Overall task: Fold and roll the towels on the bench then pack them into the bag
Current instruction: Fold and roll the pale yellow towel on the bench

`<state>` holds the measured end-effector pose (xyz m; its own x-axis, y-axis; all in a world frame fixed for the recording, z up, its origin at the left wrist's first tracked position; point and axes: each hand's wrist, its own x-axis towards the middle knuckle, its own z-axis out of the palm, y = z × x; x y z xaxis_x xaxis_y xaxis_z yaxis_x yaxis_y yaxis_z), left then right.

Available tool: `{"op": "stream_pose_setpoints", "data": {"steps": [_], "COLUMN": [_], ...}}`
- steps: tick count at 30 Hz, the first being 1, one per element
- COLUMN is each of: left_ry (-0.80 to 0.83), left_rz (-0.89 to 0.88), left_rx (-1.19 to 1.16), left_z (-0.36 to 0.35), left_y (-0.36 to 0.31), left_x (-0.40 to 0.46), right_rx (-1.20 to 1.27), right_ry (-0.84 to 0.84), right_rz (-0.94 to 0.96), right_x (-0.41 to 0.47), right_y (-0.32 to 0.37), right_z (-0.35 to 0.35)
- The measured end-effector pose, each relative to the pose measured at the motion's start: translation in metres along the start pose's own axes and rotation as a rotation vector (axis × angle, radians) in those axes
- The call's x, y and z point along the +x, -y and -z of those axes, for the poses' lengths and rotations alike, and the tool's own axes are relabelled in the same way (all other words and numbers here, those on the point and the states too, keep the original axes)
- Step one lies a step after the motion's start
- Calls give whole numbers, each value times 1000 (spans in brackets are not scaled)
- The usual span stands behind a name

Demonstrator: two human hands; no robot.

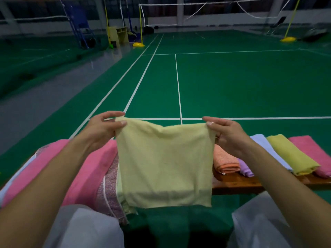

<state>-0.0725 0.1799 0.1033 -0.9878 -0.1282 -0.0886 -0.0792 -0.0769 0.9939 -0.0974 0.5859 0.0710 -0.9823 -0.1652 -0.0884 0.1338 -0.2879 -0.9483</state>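
Head view, looking down and forward over a wooden bench (238, 185) at the edge of a green indoor badminton court (232, 83).

Held up at centre, above the bench's near edge: a pale yellow square terry towel (164, 163), hanging flat and facing the camera, top edge sagging slightly between two grips, lower edge hanging free below the bench's front edge.

Left hand (100, 129) raised from the lower left on a bare forearm, pinching the towel's top left corner between thumb and curled fingers. Right hand (227, 135) raised from the lower right, likewise pinching the top right corner, thumb on the near face, other fingers bent behind the cloth. Both arms extended forward, hands level with each other.

Behind the held towel, on the left: a large pink towel (80, 172) spread over the bench, with a mauve patterned towel (111, 190) with white stripes draped beside it over the near edge.

On the right of the bench, side by side: an orange folded towel (225, 163), a small lilac rolled towel (246, 170), a pale blue-white towel (265, 145), a yellow-green rolled towel (293, 156), and a pink rolled towel (311, 149) farthest right.

Near bottom corners: pale trouser legs (89, 230).

Far across the court: white nets (179, 15) on yellow posts.
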Motion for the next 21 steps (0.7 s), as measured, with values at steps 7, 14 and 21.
{"op": "stream_pose_setpoints", "data": {"steps": [7, 14, 21], "left_ry": [-172, -374, -345], "left_rz": [-388, -570, -351], "left_rx": [617, 854, 191], "left_z": [4, -18, -30], "left_y": [-48, -61, -63], "left_x": [12, 19, 18], "right_rx": [-540, -1151, -905], "right_ry": [-128, -353, -399], "right_rz": [332, 658, 587], "right_x": [11, 16, 11], "right_y": [52, 83, 86], "right_z": [0, -10, -12]}}
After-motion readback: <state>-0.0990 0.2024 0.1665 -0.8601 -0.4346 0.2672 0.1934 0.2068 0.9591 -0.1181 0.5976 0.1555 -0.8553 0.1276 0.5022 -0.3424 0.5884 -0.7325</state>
